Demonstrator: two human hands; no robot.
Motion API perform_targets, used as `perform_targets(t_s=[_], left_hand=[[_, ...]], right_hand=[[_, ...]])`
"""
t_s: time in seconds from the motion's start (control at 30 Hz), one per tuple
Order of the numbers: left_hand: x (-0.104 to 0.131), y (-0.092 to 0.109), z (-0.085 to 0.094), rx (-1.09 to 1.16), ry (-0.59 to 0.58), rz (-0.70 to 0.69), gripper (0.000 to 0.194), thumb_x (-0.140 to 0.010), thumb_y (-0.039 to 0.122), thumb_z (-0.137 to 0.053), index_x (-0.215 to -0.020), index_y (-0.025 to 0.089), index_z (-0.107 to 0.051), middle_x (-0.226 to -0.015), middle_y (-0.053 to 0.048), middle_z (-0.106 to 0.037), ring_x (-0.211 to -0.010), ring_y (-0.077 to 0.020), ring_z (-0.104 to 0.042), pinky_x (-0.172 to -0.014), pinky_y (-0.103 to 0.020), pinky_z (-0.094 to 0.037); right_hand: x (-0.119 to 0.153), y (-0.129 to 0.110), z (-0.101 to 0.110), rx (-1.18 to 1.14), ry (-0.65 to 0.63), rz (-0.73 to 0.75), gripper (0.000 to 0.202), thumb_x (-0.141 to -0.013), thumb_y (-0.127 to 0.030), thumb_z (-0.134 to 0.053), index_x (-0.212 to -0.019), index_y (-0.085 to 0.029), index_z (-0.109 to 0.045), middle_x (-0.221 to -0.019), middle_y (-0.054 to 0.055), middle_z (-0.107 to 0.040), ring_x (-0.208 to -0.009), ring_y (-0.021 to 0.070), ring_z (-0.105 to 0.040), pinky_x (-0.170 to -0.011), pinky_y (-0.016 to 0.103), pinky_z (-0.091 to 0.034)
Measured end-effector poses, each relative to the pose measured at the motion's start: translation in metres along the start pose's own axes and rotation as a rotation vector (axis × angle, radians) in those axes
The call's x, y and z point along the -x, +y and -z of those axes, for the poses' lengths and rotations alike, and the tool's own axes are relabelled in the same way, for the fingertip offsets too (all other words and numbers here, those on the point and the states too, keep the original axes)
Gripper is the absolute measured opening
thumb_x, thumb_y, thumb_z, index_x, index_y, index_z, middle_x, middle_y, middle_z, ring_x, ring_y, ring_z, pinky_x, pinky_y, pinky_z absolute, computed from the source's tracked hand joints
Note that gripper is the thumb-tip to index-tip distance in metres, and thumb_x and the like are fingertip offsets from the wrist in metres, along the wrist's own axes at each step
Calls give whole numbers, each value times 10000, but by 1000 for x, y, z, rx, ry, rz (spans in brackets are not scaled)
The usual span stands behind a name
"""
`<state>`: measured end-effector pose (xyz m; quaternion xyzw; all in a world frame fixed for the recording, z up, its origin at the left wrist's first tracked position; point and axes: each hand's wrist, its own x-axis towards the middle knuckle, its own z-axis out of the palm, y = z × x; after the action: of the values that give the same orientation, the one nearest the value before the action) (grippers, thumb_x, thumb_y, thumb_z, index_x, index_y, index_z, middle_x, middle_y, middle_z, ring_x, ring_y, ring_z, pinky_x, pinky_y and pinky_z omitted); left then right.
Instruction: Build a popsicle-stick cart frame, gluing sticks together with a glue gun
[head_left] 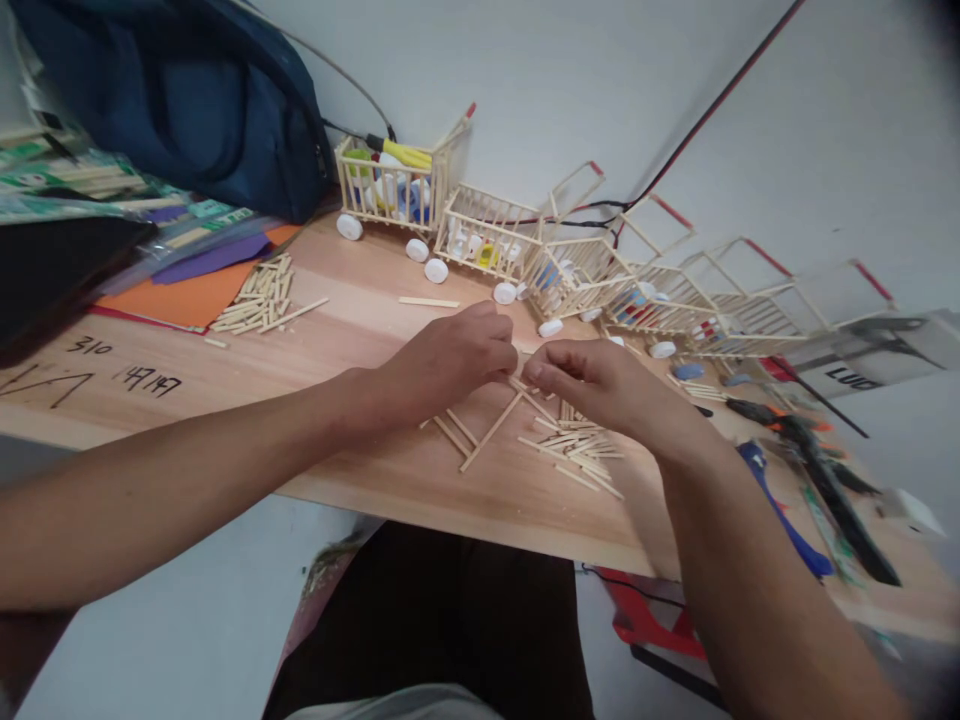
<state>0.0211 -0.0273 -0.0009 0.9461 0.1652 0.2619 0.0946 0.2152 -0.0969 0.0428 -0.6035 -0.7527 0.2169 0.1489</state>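
Note:
Above the wooden table, my left hand (457, 360) is closed, its fingertips pinched together and what they hold hidden. Facing it, my right hand (592, 380) is also closed, thumb against curled fingers, at one end of a thin wooden stick. Under and between both hands lies a small frame of wooden sticks (491, 432), with its far part covered by my left hand. A loose pile of short wooden sticks (585, 445) is just below my right hand. One more stick (429, 302) rests on the table beyond my left hand.
Several miniature stick shopping carts (386, 195) with white wheels line the wall, holding small colourful things. At left are another stick pile (262, 295), orange paper (176, 297) and a blue bag (217, 110). Tools, including a blue-handled one (784, 510), lie at right.

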Motion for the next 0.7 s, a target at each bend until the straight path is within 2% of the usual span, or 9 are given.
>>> perform_targets(t_s=[0.1,0.2,0.27,0.33,0.37,0.4,0.47,0.57,0.7], left_hand=[[1,-3,0,20,55,14,205,-923,172,-539,-775,142,-677,-863,-70,-630,-881,-192,-544,-745,-296,-419],[0,-6,0,37,96,-2,190,-917,154,-535,-779,146,-665,-848,-58,-649,-867,-189,-557,-765,-303,-421],[0,-8,0,56,109,12,188,-908,137,-532,-769,147,-658,-827,-49,-656,-843,-182,-570,-763,-303,-420],[0,-9,0,96,131,66,167,-887,122,-543,-767,147,-657,-817,-40,-659,-815,-170,-584,-746,-292,-420],[0,-10,0,120,145,97,150,-874,119,-553,-771,147,-658,-815,-36,-660,-800,-164,-590,-735,-285,-420],[0,-11,0,143,161,123,131,-863,121,-564,-776,148,-660,-810,-32,-662,-784,-158,-593,-724,-279,-419],[0,-12,0,177,187,161,103,-848,135,-582,-786,149,-663,-801,-26,-669,-762,-151,-598,-710,-270,-419],[0,-13,-2,201,199,210,97,-845,162,-586,-800,149,-671,-813,-30,-688,-763,-150,-607,-715,-267,-425],[0,-14,-3,208,194,262,116,-840,179,-579,-807,146,-686,-827,-37,-704,-758,-148,-608,-704,-258,-426]], right_hand=[[28,11,15,62,266,-53,308,-900,-445,-494,-770,-197,-622,-702,23,-624,-660,158,-562,-609,269,-393],[77,39,32,194,521,-252,261,-863,-472,-547,-854,-228,-639,-841,60,-692,-745,219,-632,-658,316,-434],[117,67,41,334,542,-497,227,-852,-462,-554,-877,-254,-639,-866,72,-707,-714,250,-652,-655,364,-436],[158,98,44,438,518,-651,186,-814,-434,-568,-861,-269,-639,-857,96,-712,-704,291,-659,-641,418,-443],[177,114,43,462,524,-691,171,-772,-438,-591,-816,-277,-629,-823,104,-711,-693,313,-658,-619,439,-440],[193,128,41,443,473,-677,193,-752,-472,-608,-827,-295,-634,-824,105,-715,-706,330,-663,-606,450,-447],[217,153,35,374,451,-612,197,-692,-485,-631,-805,-323,-625,-825,95,-724,-701,354,-668,-593,476,-458],[231,172,27,311,465,-624,208,-676,-428,-619,-853,-324,-592,-873,95,-728,-766,374,-691,-638,497,-490],[227,171,25,390,440,-692,156,-694,-352,-621,-819,-293,-548,-829,118,-718,-758,362,-687,-652,470,-494]])
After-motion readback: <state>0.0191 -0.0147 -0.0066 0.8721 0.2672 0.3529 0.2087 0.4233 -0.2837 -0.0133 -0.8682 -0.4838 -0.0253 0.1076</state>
